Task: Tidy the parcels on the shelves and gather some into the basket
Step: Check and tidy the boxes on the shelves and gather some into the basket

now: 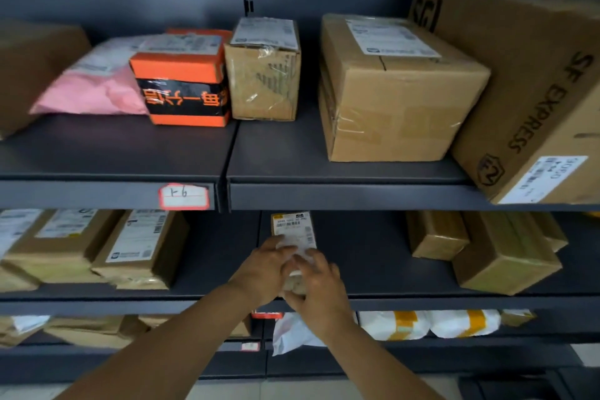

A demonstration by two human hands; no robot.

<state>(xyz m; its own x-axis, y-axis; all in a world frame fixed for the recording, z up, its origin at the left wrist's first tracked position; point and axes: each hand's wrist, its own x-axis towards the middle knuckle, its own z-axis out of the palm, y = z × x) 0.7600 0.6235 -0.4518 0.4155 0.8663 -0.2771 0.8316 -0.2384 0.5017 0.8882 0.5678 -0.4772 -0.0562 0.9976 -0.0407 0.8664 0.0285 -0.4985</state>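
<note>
A small flat parcel with a white barcode label lies on the middle shelf, near its centre. My left hand grips its left side and my right hand grips its near right end. Both hands cover the parcel's lower half. On the upper shelf stand an orange and black box, a pink mailer bag, a small taped carton, a larger carton and a big SF Express carton. No basket is in view.
Brown cartons crowd the middle shelf's left; more cartons sit at its right. The lowest shelf holds white bags with yellow tape and a white bag. A label tag marks the upper shelf edge. A dark object lies bottom right.
</note>
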